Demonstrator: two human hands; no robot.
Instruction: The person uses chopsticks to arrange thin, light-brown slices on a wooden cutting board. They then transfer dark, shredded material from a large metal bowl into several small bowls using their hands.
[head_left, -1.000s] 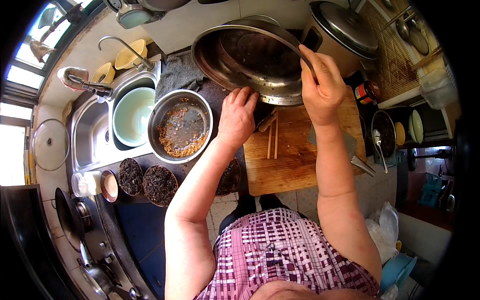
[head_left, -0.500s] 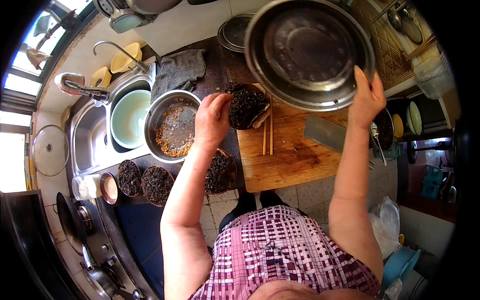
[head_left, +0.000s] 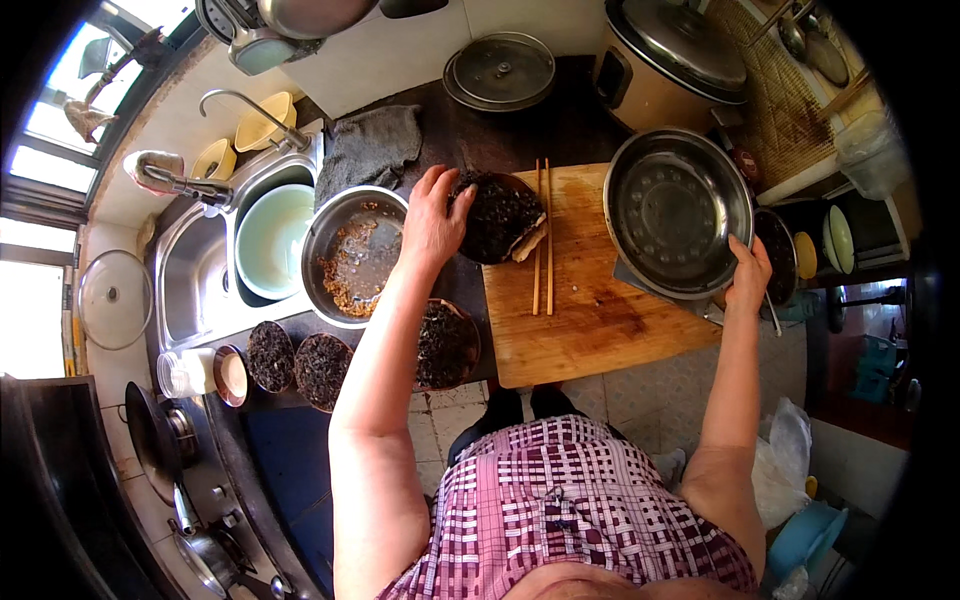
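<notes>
In my right hand [head_left: 748, 272] is the rim of a round metal basin [head_left: 678, 205], gripped at its near right edge. It is over the right part of the wooden cutting board [head_left: 560, 345] and covers most of a cleaver [head_left: 630, 276]. My left hand [head_left: 434, 222], fingers a little apart, is at the left edge of a bowl of dark, chopped, leafy-looking food [head_left: 497, 218]; whether it touches the bowl I cannot tell. A pale piece [head_left: 530, 240] shows at that bowl's edge. Two chopsticks [head_left: 543, 255] lie side by side on the board.
A metal pan with brown bits [head_left: 350, 255] stands left of my hand, beside a sink [head_left: 190, 265] holding a pale green basin [head_left: 268, 235]. More dark-filled bowls [head_left: 323, 370] line the counter's near edge. A rice cooker [head_left: 640, 75] and lidded pan [head_left: 500, 72] stand at the back.
The metal basin in my right hand has come down and nearer, uncovering the rice cooker. My left hand's fingers have spread from a pinch beside the dark-filled bowl.
</notes>
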